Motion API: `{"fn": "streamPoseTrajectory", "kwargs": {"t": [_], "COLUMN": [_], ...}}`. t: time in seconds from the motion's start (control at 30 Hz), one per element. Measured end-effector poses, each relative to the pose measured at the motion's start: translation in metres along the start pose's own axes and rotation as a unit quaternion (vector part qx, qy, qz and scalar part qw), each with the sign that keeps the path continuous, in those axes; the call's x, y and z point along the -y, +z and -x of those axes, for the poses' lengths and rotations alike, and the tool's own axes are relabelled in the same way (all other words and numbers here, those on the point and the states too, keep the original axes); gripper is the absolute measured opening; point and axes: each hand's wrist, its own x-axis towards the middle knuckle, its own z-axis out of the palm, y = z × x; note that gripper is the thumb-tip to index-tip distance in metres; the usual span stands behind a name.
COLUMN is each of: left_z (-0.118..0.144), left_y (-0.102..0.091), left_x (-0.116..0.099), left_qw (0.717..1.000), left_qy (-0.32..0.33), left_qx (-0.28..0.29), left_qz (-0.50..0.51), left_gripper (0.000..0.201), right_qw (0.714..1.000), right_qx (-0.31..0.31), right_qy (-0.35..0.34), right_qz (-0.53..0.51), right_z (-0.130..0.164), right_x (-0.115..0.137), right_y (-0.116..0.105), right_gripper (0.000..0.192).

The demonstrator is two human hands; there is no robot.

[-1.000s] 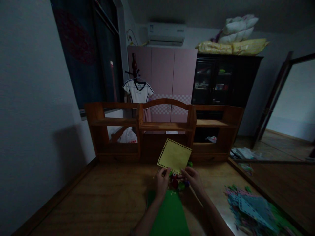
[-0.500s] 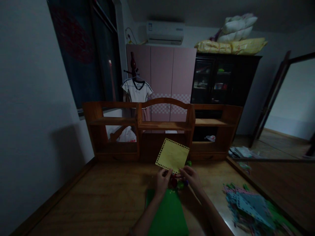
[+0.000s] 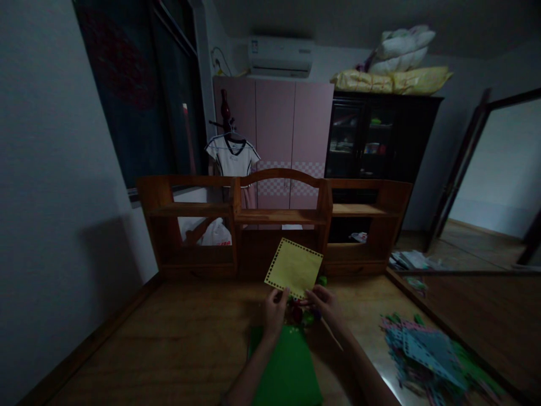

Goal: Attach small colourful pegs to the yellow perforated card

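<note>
Yellow perforated foam sheet (image 3: 295, 267) stands tilted above the desk's middle, its near edge pinched by left hand (image 3: 275, 309) and right hand (image 3: 323, 301) over small coloured beads (image 3: 301, 314); such a light fingertip grip could let it slip and scatter them.

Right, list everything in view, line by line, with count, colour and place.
yellow panel: one, yellow with holes along its edges, held up over the desk
green panel: one, green, flat on the desk under the forearms
small pieces: several, red and green, between the hands
panel pile: many, mostly blue, right on the desk
desk: one, brown wood
shelf unit: one, brown, at the desk's back
left hand: pinching the yellow panel's lower edge
right hand: at the same edge
</note>
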Motion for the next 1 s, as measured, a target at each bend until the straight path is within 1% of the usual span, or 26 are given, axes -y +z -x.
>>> {"fn": "streamPoseTrajectory", "kwargs": {"t": [0.17,0.37,0.47,0.63,0.8,1.0], "left_z": [0.000,0.002,0.002,0.001,-0.002,-0.002], "left_y": [-0.002,-0.003,-0.004,-0.004,-0.003,-0.004], "left_x": [-0.002,-0.007,-0.009,-0.005,0.002,0.001], "left_qw": [1.000,1.000,1.000,1.000,0.999,0.999], "left_qy": [-0.007,0.010,0.005,0.005,-0.014,-0.004], "left_qx": [-0.009,-0.017,-0.017,-0.024,-0.029,-0.029], "left_qz": [0.010,0.004,-0.003,0.003,0.018,0.019], "left_gripper": [0.038,0.038,0.038,0.037,0.038,0.037], "right_qw": [1.000,1.000,1.000,1.000,1.000,1.000], "right_qx": [-0.006,-0.001,0.001,0.002,-0.005,-0.002], "right_qy": [-0.009,-0.007,-0.010,-0.019,-0.013,-0.019], "right_qz": [0.005,0.013,0.021,0.021,0.018,0.015], "right_z": [0.001,0.004,0.005,0.005,0.004,0.001], "right_x": [-0.003,0.005,0.006,0.005,0.002,-0.005], "right_y": [0.000,0.001,0.001,0.001,0.001,-0.002], "right_gripper": [0.033,0.035,0.035,0.032,0.033,0.031]}}
